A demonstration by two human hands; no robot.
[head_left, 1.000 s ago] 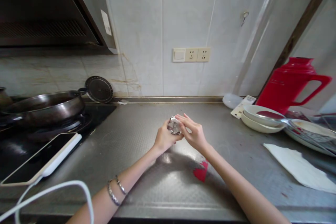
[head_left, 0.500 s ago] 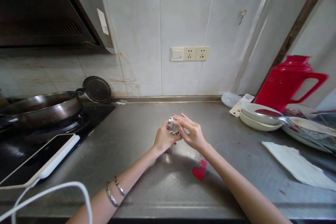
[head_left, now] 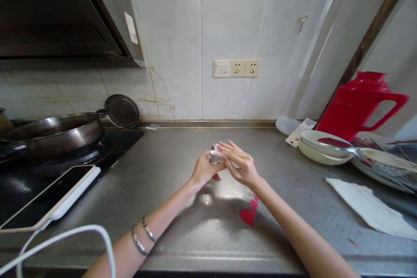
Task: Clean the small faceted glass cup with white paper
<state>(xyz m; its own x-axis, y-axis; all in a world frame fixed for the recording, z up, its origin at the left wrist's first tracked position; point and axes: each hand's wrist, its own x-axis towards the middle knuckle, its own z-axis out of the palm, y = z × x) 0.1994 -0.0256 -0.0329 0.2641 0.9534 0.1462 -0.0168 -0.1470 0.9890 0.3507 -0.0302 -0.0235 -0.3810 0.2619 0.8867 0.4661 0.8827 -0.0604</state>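
Observation:
Over the middle of the counter, my left hand [head_left: 203, 170] is wrapped around a small crumpled piece of silver foil [head_left: 215, 156], whose upper part shows above the fingers. My right hand [head_left: 239, 163] leans in from the right, its fingers stretched out and laid against the foil's upper right side. Its thumb points down towards the left hand. Whether anything is inside the foil is hidden. Below the hands, a jagged red patch [head_left: 249, 213] shows on the metal counter [head_left: 172, 147], and a smaller reddish bit [head_left: 216, 177] peeks out under the left hand.
At the left, a pan [head_left: 58, 132] sits on the black stove, with a phone [head_left: 48, 200] and its white cable [head_left: 81, 229] in front. On the right stand a red thermos [head_left: 355, 104], stacked bowls [head_left: 322, 150], a plate with utensils [head_left: 384, 165] and a white paper sheet [head_left: 371, 208].
The foil's top looks flatter and more folded under my right hand's fingers. Both hands keep nearly the same place; the view has shifted slightly.

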